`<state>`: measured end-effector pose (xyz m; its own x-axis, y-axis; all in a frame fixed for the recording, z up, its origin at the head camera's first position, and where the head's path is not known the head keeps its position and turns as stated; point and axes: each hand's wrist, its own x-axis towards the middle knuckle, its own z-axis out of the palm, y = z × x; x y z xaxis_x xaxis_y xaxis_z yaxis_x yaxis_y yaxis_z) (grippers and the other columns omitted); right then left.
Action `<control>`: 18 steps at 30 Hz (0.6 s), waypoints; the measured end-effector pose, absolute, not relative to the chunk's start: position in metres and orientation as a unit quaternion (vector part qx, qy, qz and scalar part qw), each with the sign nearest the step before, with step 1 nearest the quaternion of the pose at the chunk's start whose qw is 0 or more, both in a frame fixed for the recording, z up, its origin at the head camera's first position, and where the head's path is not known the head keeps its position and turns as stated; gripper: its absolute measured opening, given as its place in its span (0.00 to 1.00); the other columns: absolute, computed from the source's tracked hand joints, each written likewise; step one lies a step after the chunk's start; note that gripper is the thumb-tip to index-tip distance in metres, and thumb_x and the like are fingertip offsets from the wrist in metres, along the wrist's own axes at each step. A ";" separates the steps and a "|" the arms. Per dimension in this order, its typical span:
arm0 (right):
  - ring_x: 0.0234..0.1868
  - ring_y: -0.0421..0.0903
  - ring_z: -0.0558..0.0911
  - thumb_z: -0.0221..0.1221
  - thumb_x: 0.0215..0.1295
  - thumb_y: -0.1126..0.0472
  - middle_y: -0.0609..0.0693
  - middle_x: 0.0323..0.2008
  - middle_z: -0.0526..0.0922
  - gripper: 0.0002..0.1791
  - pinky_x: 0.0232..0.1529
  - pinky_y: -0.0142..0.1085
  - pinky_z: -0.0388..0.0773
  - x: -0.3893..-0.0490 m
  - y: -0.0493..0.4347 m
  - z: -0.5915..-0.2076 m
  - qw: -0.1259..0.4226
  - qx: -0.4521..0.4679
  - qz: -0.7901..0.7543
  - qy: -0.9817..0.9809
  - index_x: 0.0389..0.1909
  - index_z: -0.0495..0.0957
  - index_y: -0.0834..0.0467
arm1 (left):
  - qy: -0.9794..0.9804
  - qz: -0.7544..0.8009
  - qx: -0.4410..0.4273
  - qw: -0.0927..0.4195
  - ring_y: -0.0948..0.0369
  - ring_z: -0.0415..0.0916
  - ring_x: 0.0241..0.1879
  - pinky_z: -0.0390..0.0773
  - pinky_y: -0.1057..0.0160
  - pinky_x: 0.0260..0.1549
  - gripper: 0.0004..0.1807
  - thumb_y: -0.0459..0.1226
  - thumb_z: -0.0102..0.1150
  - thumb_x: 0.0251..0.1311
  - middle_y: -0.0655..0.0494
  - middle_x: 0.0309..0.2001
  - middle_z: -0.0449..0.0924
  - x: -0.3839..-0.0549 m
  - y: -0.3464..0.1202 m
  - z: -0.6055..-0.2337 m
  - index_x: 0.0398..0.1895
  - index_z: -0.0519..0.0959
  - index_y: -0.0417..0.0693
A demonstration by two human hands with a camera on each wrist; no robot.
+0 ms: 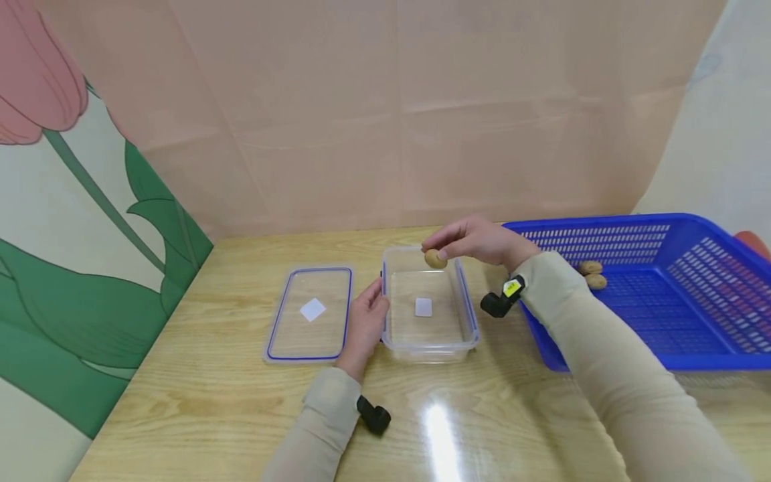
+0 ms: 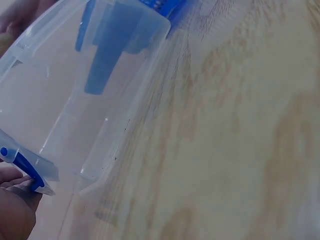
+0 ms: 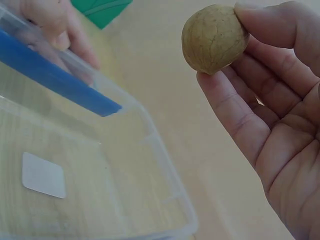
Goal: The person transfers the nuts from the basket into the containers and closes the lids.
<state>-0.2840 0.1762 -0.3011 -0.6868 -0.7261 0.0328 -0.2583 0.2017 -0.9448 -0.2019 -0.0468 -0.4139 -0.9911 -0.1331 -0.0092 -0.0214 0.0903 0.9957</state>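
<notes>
Brown and round, a walnut (image 1: 435, 258) is pinched between the thumb and fingertips of the right hand (image 1: 476, 241), held just above the far end of a clear plastic container (image 1: 429, 341); in the right wrist view the walnut (image 3: 214, 38) sits at the fingertips (image 3: 265, 22) with the rest of the palm spread behind it. Inside the container a small white sticker (image 1: 423, 306) shows on the bottom. The left hand (image 1: 364, 325) rests against the container's left wall, fingers curled onto its rim by the blue seal, and the left wrist view shows fingers (image 2: 14, 177) touching the blue clip at that edge. The container stands near the middle of the wooden bench (image 1: 211, 402), and its blue-trimmed lid (image 1: 310, 312) lies flat just beside it, toward the left edge. A blue slotted basket (image 1: 693, 248) sits at the right edge of the bench, with two more walnuts (image 1: 593, 274) lying inside near its far left corner
</notes>
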 end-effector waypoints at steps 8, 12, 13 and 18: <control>0.45 0.40 0.80 0.61 0.55 0.67 0.53 0.45 0.83 0.21 0.50 0.34 0.78 -0.285 0.158 -0.312 0.248 -0.350 -0.477 0.767 0.51 0.75 0.71 | -0.728 -0.682 0.047 0.041 0.58 0.70 0.59 0.73 0.64 0.56 0.25 0.31 0.47 0.60 0.49 0.61 0.70 -0.203 -0.046 -0.415 0.63 0.68 0.46; 0.43 0.41 0.80 0.62 0.54 0.66 0.54 0.43 0.83 0.21 0.49 0.37 0.79 -0.285 0.146 -0.319 0.274 -0.355 -0.456 0.769 0.50 0.76 0.69 | -0.727 -0.684 0.045 0.042 0.58 0.70 0.59 0.74 0.65 0.56 0.25 0.31 0.47 0.60 0.49 0.61 0.70 -0.202 -0.046 -0.415 0.62 0.68 0.45; 0.43 0.42 0.80 0.62 0.54 0.66 0.54 0.44 0.83 0.21 0.49 0.37 0.79 -0.285 0.142 -0.320 0.284 -0.354 -0.453 0.767 0.50 0.76 0.68 | -0.728 -0.683 0.042 0.044 0.57 0.70 0.59 0.74 0.65 0.56 0.25 0.30 0.47 0.59 0.48 0.61 0.70 -0.202 -0.046 -0.415 0.62 0.68 0.45; 0.45 0.43 0.80 0.63 0.53 0.66 0.55 0.46 0.82 0.20 0.51 0.38 0.78 -0.283 0.126 -0.328 0.318 -0.343 -0.429 0.773 0.49 0.78 0.66 | -0.734 -0.676 0.037 0.049 0.56 0.70 0.59 0.73 0.64 0.57 0.25 0.32 0.47 0.59 0.48 0.60 0.71 -0.203 -0.047 -0.415 0.62 0.69 0.45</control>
